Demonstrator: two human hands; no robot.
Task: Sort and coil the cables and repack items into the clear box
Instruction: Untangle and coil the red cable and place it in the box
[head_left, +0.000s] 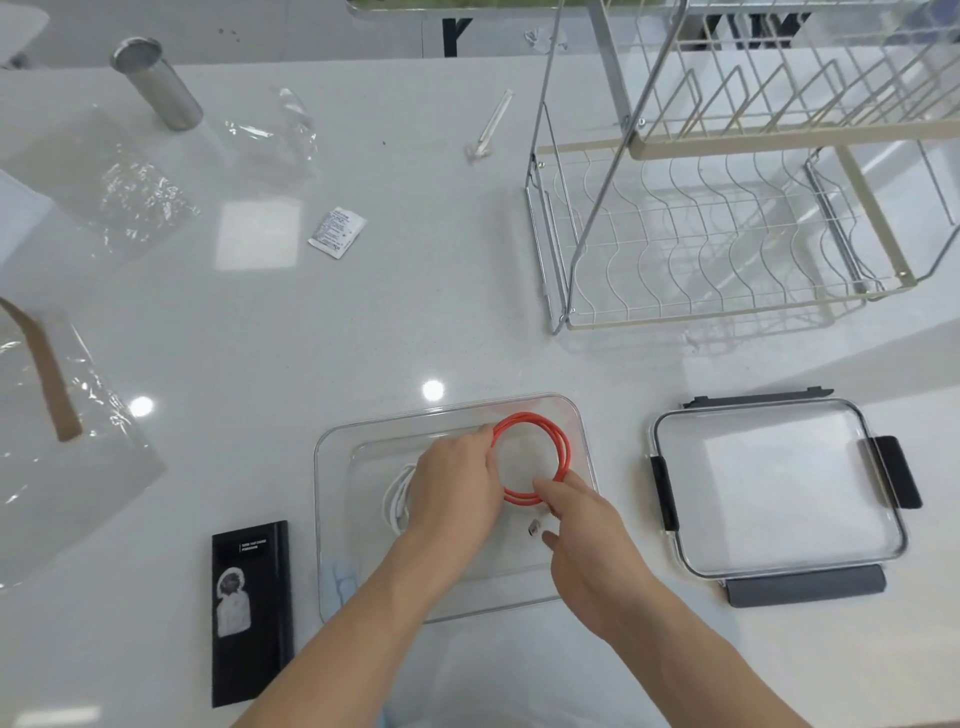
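An orange cable (561, 447) forms a round coil over the right part of the clear box (332, 447). My left hand (457, 478) grips the coil's left side. My right hand (582, 525) pinches its lower right side. The cable's metal plug (534, 529) hangs loose just below the coil. A white cable (396, 499) lies coiled in the box's left part, partly hidden under my left hand. The box's clear lid (779, 483) with dark clips lies flat to the right of the box.
A black power bank (250, 613) lies left of the box. A wire dish rack (717, 208) fills the back right. Plastic bags (62, 415), a steel cup (156, 83), a small white sachet (336, 233) and a thin white stick (491, 124) lie across the white table.
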